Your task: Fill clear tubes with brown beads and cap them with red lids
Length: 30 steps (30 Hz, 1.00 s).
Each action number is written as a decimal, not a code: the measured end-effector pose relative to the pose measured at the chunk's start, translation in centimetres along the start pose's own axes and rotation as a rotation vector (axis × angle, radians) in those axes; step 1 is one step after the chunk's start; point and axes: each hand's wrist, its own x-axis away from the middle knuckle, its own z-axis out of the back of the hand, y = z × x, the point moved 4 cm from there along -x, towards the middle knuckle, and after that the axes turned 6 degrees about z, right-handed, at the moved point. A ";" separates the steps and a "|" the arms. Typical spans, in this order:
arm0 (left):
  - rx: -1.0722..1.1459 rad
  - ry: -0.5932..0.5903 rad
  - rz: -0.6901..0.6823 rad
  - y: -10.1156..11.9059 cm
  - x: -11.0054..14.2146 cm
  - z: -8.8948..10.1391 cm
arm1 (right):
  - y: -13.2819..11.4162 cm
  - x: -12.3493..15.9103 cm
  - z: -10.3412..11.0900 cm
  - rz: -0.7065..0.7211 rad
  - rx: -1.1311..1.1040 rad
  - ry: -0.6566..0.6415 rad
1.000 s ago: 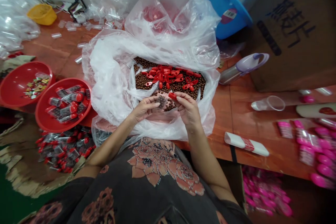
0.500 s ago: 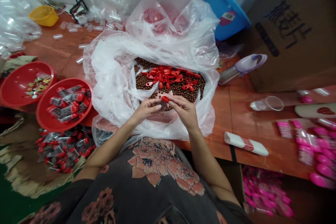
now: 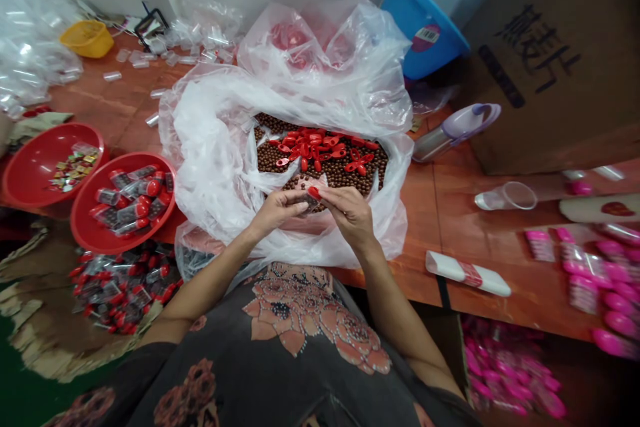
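My left hand [image 3: 277, 207] is closed round a small clear tube filled with brown balls [image 3: 306, 201], mostly hidden by the fingers. My right hand [image 3: 349, 209] pinches a red cap [image 3: 313, 191] against the tube's end. Both hands meet over the near edge of a big clear plastic bag [image 3: 215, 147] on the table. Inside the bag lie several brown balls [image 3: 340, 173] with a heap of loose red caps [image 3: 320, 147] on top.
Two red bowls stand at the left: one [image 3: 85, 220] with filled red-capped tubes, one [image 3: 30, 167] with small wrapped pieces. More filled tubes [image 3: 120, 280] lie below. A blue tub [image 3: 425, 27], cardboard box [image 3: 550, 60], clear cup [image 3: 507, 197], pink packets [image 3: 595, 260] are at right.
My right hand has brought the red cap leftward onto the end of the tube in my left hand. The hands have closed together.
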 end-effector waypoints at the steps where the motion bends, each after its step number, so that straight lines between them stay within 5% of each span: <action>1: 0.020 0.002 -0.005 0.1 0.0 -0.1 | -0.1 0.1 -0.1 0.024 0.023 -0.017; 6: 0.210 0.021 0.020 -0.2 -0.6 -0.9 | -0.6 0.5 -1.7 0.041 0.122 -0.074; 10: 0.373 0.059 0.228 -1.5 -1.1 -1.8 | -0.7 0.8 -2.8 0.008 0.034 -0.104; 17: 0.446 0.122 0.226 -1.2 -0.9 -1.7 | 1.6 1.9 -2.7 -0.596 -0.532 0.134; 19: 0.408 0.091 0.225 -1.1 -0.8 -1.8 | 1.8 1.7 -2.7 -0.653 -0.592 0.188; 23: 0.363 0.067 0.279 -1.3 -0.9 -2.1 | 1.0 0.6 -2.6 -0.524 -0.482 0.197; 30: 0.345 0.183 0.344 -1.4 -1.1 -2.1 | -1.5 -0.3 -3.2 -0.106 0.017 -0.230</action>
